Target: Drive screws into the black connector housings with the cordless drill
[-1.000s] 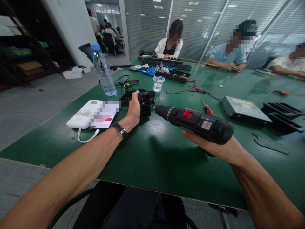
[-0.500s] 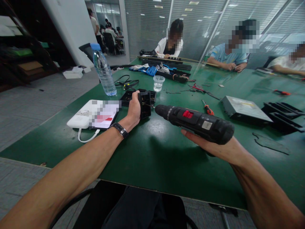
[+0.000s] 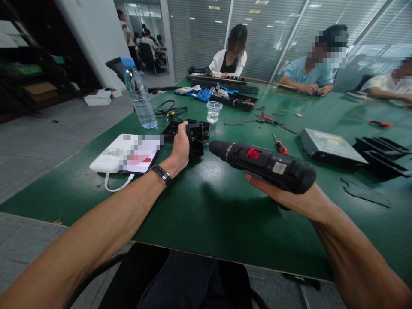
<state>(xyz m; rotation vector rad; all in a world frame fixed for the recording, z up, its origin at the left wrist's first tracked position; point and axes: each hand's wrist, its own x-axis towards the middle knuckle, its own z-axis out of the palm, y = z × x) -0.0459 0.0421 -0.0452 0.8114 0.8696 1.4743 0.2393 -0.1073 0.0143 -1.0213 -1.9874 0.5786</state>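
Gripping black bracket [image 3: 195, 140] and drill [image 3: 262, 165], both hands work over open green table [image 3: 206, 206].

- Fingers of left hand [image 3: 180, 148] hidden behind black part [image 3: 195, 140]; only thumb and back of hand visible.
- Bit tip of drill [image 3: 262, 165] too small to tell where it meets the part.
- Drill handle and trigger hidden beneath the body; fingers of right hand [image 3: 289, 198] mostly covered by it.
- Both forearms cut off at near edge.
- Screen of phone [image 3: 139, 152] blurred out, unreadable.
- Label on drill too small to read.
- Faces of people at far side blurred.
- Black trays [image 3: 383, 155] at right cut by right edge.
- Small bits near cup [image 3: 213, 112] too small to identify.
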